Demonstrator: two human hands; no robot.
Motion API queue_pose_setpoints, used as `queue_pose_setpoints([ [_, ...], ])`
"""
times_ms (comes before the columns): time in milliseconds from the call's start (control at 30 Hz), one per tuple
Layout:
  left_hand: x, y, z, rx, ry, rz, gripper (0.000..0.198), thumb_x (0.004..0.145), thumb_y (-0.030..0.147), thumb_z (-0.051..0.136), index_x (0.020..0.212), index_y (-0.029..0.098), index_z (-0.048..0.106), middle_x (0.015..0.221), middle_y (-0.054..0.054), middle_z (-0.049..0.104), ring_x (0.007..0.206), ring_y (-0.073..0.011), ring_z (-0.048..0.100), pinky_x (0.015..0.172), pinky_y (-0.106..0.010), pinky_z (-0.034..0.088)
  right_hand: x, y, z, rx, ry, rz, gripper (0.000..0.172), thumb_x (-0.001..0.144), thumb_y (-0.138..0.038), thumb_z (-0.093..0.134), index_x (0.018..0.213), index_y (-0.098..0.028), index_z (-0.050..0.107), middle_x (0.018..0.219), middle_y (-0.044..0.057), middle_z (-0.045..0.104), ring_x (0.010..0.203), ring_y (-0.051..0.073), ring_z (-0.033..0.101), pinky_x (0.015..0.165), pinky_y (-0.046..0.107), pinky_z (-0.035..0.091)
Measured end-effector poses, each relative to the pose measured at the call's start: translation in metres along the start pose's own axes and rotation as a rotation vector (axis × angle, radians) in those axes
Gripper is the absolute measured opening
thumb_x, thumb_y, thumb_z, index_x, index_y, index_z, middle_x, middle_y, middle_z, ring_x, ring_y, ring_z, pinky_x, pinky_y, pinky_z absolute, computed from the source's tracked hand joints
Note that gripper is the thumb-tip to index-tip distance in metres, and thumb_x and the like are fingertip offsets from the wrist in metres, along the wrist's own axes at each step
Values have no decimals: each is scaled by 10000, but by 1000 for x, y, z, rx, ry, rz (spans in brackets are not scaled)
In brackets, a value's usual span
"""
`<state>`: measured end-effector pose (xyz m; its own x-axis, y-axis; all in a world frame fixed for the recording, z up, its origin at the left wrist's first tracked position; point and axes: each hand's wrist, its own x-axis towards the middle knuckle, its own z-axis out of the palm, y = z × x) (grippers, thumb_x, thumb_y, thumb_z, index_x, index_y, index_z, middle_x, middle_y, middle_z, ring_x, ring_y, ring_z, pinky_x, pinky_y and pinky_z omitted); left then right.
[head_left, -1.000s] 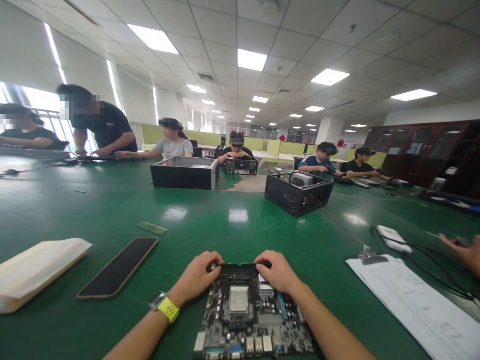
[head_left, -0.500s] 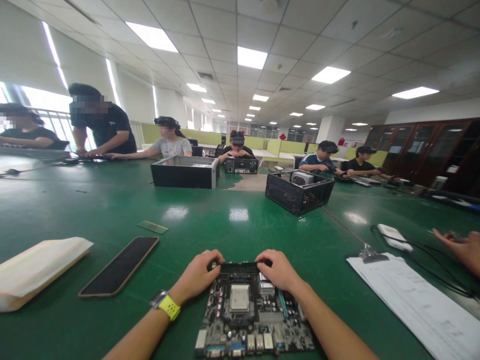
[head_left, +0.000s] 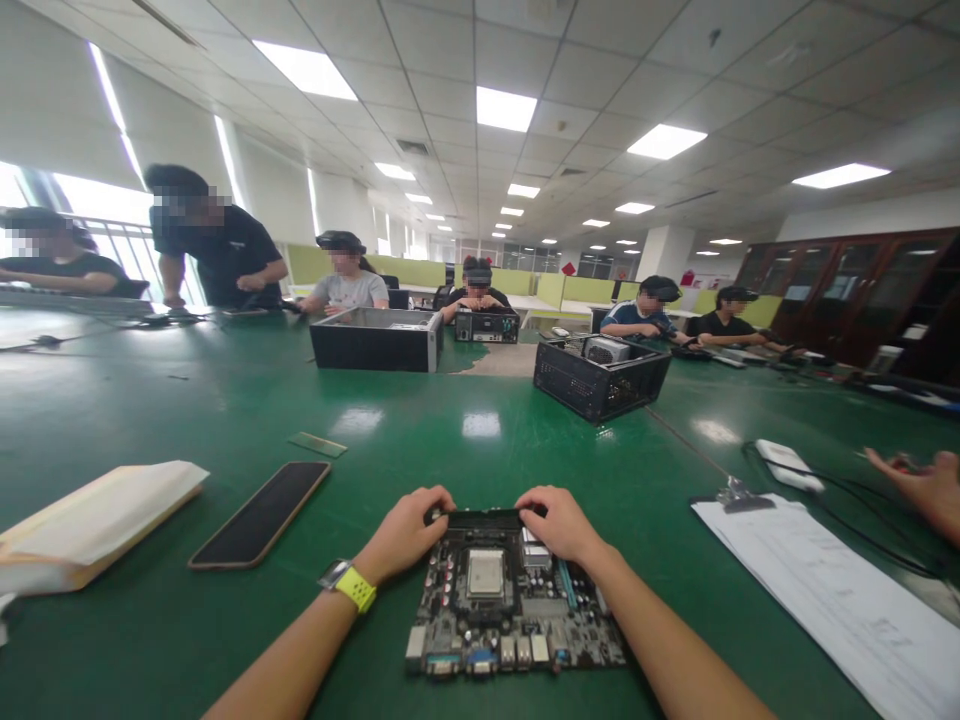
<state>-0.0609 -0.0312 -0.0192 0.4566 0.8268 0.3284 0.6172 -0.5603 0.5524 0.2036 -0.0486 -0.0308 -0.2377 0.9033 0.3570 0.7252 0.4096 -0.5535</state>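
A motherboard lies flat on the green table in front of me, its port edge towards me. A pale square processor sits in its socket. Along the far edge runs a dark RAM stick. At the left end of that stick, my left hand is closed with thumb and fingers pinching; a yellow-strapped watch is on the wrist. My right hand pinches the right end in the same way. Fingers partly hide both ends, and I cannot tell whether the stick is fully seated.
To the left lie a phone, a paper packet and a thin clear strip. A clipboard, a white adapter and another person's hand are at the right. Computer cases stand farther back.
Both hands stay at the stick's ends. My view has shifted slightly, so the board sits a little higher in the picture. Across the table, the standing person has drawn an arm back.
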Motion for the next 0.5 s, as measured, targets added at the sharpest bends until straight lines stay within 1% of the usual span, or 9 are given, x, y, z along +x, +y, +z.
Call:
queue_pose_setpoints([
  [133, 0, 2, 0, 48, 7, -11, 154, 754, 179, 486, 833, 203, 617, 817, -13, 638, 807, -171, 575, 754, -266, 415, -1, 0, -3, 1, -23, -9, 194, 779, -235, 531, 842, -218, 713, 840, 8, 702, 800, 162, 592, 758, 270, 419],
  [233, 1, 6, 1, 76, -1, -40, 143, 736, 169, 504, 808, 197, 625, 793, -14, 636, 792, -173, 570, 739, -266, 412, 1, 0, -8, 9, -58, -49, 198, 791, -243, 528, 842, -215, 717, 861, 9, 707, 819, 164, 597, 783, 275, 419],
  [333, -1, 10, 3, 75, 16, -81, 139, 723, 162, 514, 795, 188, 630, 782, -16, 637, 779, -174, 568, 731, -271, 413, 3, 0, -11, 17, -95, -71, 193, 789, -241, 533, 840, -213, 718, 864, 9, 709, 823, 164, 603, 782, 278, 422],
  [400, -4, 12, 4, 65, 23, -94, 140, 729, 171, 515, 799, 189, 635, 778, -14, 640, 771, -173, 569, 732, -274, 416, 4, 1, -11, 23, -108, -52, 195, 788, -239, 531, 840, -211, 717, 858, 12, 710, 819, 165, 608, 778, 280, 428],
  [500, -8, 13, 4, 47, 30, -78, 145, 756, 196, 504, 814, 192, 637, 786, -14, 646, 778, -174, 570, 744, -277, 418, 2, 3, -6, 38, -67, 23, 206, 787, -246, 525, 858, -207, 715, 847, 19, 710, 805, 168, 617, 767, 281, 442],
])
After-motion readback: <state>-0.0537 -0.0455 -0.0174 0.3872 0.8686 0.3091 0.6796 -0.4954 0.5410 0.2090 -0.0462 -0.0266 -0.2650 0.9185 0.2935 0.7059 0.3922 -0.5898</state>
